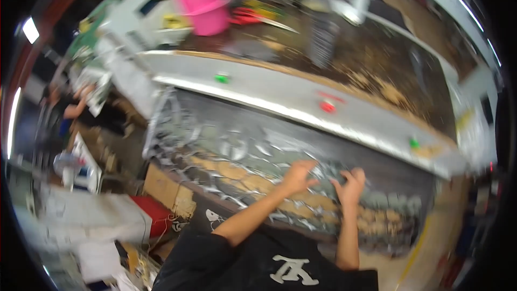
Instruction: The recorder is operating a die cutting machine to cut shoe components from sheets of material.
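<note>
Right now, two bare hands are over a long dark board (382, 156) in front of the person. The left hand (299, 177) has bent fingers, and its thumb sticks out away from them, so there is a gap. The right hand (350, 184) looks much the same: its fingers curl at the top and its thumb points toward the left hand, with a gap there too. The two hands are near each other but do not touch. I see nothing big in either one. The picture is blurry, so I can't tell if the fingertips touch the board or pinch something tiny.

The board lies along the near side of a silver bar (258, 94). It has tan patches (260, 184), grey-green patches and shiny wiggly lines on it. The hands are past its middle, toward the right.

On the bar are a green button (221, 77), a red button (327, 106) and another green button (414, 143). Behind it, a brown table top has a pink bucket (209, 19), a red thing (245, 16) and tan bits (385, 90). Far off to the left is another person (62, 109) in dark clothes.
</note>
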`<state>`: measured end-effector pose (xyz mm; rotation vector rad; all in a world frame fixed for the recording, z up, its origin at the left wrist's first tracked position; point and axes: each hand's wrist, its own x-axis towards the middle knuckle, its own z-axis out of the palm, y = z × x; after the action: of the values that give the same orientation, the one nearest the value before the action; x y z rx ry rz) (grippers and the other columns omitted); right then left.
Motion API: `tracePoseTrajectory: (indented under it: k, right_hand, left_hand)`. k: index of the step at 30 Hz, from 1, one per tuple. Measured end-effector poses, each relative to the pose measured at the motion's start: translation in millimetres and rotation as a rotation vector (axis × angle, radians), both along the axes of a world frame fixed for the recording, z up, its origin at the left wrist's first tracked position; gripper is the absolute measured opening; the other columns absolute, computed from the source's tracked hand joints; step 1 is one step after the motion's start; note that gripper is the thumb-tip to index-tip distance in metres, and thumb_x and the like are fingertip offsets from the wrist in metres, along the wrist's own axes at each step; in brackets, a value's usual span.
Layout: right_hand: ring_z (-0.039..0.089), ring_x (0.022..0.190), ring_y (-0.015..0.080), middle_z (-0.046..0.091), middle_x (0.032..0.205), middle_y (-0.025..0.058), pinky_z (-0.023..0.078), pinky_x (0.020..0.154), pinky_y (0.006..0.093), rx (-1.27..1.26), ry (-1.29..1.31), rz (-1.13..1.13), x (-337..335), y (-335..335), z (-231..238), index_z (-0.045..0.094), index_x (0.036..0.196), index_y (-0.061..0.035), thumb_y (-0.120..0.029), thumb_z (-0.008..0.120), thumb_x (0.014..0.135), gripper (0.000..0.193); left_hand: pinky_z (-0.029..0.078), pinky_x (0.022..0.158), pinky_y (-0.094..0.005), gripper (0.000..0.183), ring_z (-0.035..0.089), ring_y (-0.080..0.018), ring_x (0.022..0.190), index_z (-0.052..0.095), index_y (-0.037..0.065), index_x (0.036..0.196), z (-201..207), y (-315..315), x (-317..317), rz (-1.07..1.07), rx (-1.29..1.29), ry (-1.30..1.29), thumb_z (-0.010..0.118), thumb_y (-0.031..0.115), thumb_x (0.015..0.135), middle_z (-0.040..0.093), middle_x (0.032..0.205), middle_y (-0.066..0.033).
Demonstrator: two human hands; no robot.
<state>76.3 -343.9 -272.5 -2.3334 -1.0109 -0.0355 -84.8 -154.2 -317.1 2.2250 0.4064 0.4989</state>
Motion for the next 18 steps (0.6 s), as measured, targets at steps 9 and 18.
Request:
tracePoseTrajectory:
  k: [9,18]
  right_hand:
    - [0.069,0.127,0.0357,0.077,0.119,0.0183,0.044,0.119,0.0556,0.241,0.014,-0.073,6.5,-17.6,-48.7,0.072,0.094,-0.0043,-0.018,0.097,0.073,0.035]
    - [0.067,0.130,0.0379,0.074,0.127,0.0222,0.043,0.120,0.0577,0.214,0.018,0.023,2.2,-27.9,-50.6,0.070,0.096,-0.0044,-0.016,0.093,0.079,0.031]
  left_hand:
    - [0.050,0.098,-0.0471,0.049,0.066,-0.0384,0.108,0.075,0.005,0.126,2.7,-37.0,32.7,0.238,-0.013,-0.045,0.090,0.018,0.081,0.075,0.108,-0.0159]
    - [0.051,0.096,-0.0461,0.051,0.067,-0.0368,0.106,0.076,0.005,0.124,-11.2,-42.0,21.4,0.262,0.005,-0.077,0.093,0.021,0.078,0.075,0.107,-0.0145]
